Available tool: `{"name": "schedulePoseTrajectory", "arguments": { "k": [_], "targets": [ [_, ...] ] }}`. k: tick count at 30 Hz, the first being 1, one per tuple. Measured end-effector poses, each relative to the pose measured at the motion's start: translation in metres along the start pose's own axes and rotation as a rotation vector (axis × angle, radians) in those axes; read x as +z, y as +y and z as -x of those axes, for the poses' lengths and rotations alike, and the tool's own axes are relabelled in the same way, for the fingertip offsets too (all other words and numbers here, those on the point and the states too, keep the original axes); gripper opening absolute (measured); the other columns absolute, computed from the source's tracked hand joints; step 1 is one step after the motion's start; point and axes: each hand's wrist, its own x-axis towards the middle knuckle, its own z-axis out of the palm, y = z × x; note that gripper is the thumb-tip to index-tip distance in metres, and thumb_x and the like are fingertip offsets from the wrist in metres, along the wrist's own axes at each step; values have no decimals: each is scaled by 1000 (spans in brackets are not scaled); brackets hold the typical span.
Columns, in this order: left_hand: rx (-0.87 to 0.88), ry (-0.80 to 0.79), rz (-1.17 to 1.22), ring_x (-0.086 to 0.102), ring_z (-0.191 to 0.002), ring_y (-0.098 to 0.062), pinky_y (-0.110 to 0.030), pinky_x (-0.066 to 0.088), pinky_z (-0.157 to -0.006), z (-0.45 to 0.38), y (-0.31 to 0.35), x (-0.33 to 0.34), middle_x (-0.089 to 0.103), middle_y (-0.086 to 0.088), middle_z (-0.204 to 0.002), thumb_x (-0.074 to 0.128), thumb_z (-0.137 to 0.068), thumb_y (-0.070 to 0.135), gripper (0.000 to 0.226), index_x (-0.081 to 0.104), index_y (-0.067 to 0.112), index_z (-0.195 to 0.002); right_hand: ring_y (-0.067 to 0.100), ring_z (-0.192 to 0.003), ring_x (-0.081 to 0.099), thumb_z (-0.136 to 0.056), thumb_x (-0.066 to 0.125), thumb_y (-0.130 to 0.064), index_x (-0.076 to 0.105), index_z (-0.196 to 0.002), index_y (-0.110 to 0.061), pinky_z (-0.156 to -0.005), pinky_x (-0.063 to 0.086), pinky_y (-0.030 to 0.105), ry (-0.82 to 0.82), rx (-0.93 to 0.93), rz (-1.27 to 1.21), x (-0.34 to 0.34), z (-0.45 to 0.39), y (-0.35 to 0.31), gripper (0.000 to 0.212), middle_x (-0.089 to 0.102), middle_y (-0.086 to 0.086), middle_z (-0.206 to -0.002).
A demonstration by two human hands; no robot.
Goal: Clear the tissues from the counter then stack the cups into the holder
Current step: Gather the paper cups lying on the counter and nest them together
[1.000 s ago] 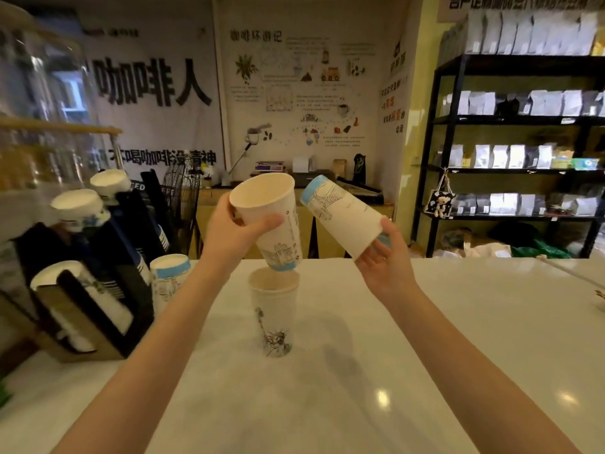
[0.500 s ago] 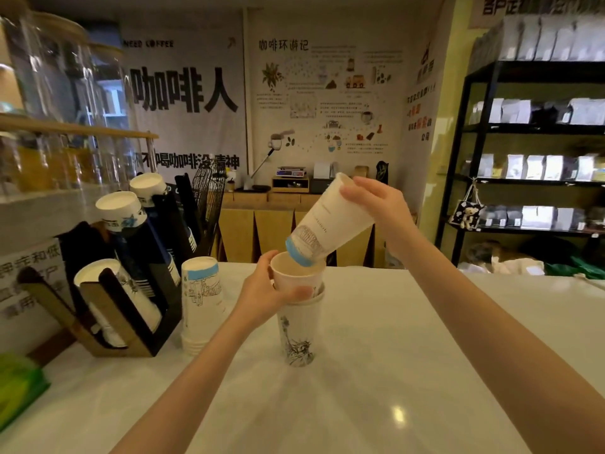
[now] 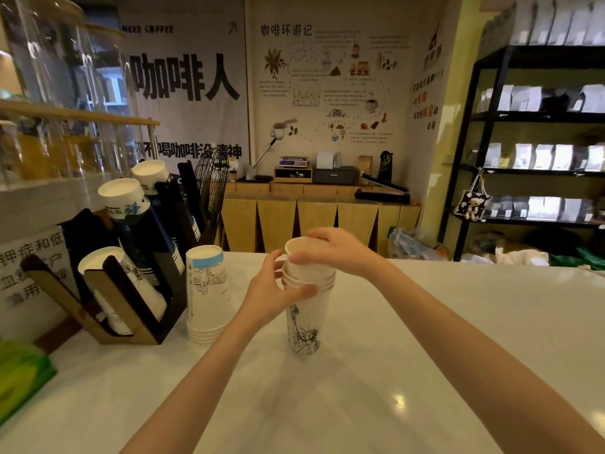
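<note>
A stack of white paper cups (image 3: 306, 317) stands upright on the pale counter (image 3: 425, 339), the lowest one printed with a statue drawing. My left hand (image 3: 273, 288) grips the stack around its rims from the left. My right hand (image 3: 330, 252) rests on the rim of the top cup, fingers curled over it. A second stack of cups (image 3: 205, 291) stands upside down to the left, beside the black and wood cup holder (image 3: 131, 309), whose slanted slots hold several rows of cups.
A green packet (image 3: 19, 378) lies at the counter's left edge. Glass jars (image 3: 49, 93) stand on a shelf above the holder. Beyond the counter are a wooden sideboard (image 3: 311, 221) and black shelves (image 3: 540, 158) with bags.
My right hand turned its cup upright and set it into the stack. My left hand slid down from the second cup to the rims. The view has shifted slightly left.
</note>
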Motion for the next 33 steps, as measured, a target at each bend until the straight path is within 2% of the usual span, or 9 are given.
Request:
{"name": "schedulePoseTrajectory", "arguments": {
  "k": [4,8,14,16,18,20,24,28,33],
  "targets": [
    [16,-20,-2,40,-110,-6,-26,39,-88,2,-3,3,40,-1,-144,79,-64,31,94,23,22,-139,23,-129,43,-75,63,-55,35,-141,-19,-95,39,32,-17,16,-47,17,6,17,80,43,3,-145],
    [24,-10,17,44,-119,-14,-28,41,-85,2,-8,5,42,1,-141,79,-63,31,91,26,25,-137,21,-134,38,-78,61,-51,26,-145,-21,-100,36,32,2,24,-267,21,10,26,81,33,1,-152],
    [68,19,-91,37,-130,-19,-41,38,-102,5,-10,2,27,1,-151,83,-58,34,106,18,30,-141,22,-133,37,-83,60,-39,24,-145,-19,-110,32,39,-23,137,-766,22,17,58,74,36,2,-148],
    [151,40,-195,31,-134,-16,-40,31,-108,5,-10,0,26,3,-151,82,-58,34,101,22,33,-139,22,-131,42,-75,73,-27,20,-146,-20,-109,35,39,-85,166,-878,37,21,76,89,40,3,-146],
    [260,64,-304,25,-137,-13,-32,23,-109,5,-9,-1,26,5,-151,80,-61,35,92,29,33,-137,23,-128,46,-59,83,-21,20,-146,-23,-108,38,44,-140,185,-864,57,28,88,108,43,5,-144],
    [348,93,-368,27,-135,-12,-29,23,-108,7,-9,1,32,5,-149,78,-64,34,80,38,30,-134,21,-125,49,-50,85,-18,23,-144,-23,-105,42,44,-161,201,-769,76,34,93,113,47,3,-139],
    [465,152,-431,34,-126,-6,-29,28,-107,11,-10,6,52,-1,-136,75,-70,28,60,52,21,-125,16,-114,53,-55,86,-15,35,-133,-21,-82,51,24,-131,184,-640,104,36,91,93,54,-1,-127],
    [494,182,-478,48,-124,-18,-31,32,-106,14,-11,6,62,-4,-125,73,-73,24,49,58,17,-119,19,-109,59,-51,87,-19,46,-124,-20,-81,55,30,-63,149,-635,114,35,91,85,61,2,-120],
    [463,233,-433,51,-120,-19,-37,40,-104,15,-5,-7,62,-6,-124,71,-75,21,47,58,16,-120,8,-94,55,-58,86,-18,42,-119,-19,-65,49,18,6,134,-552,98,35,77,76,55,-5,-110]
  ]
}}
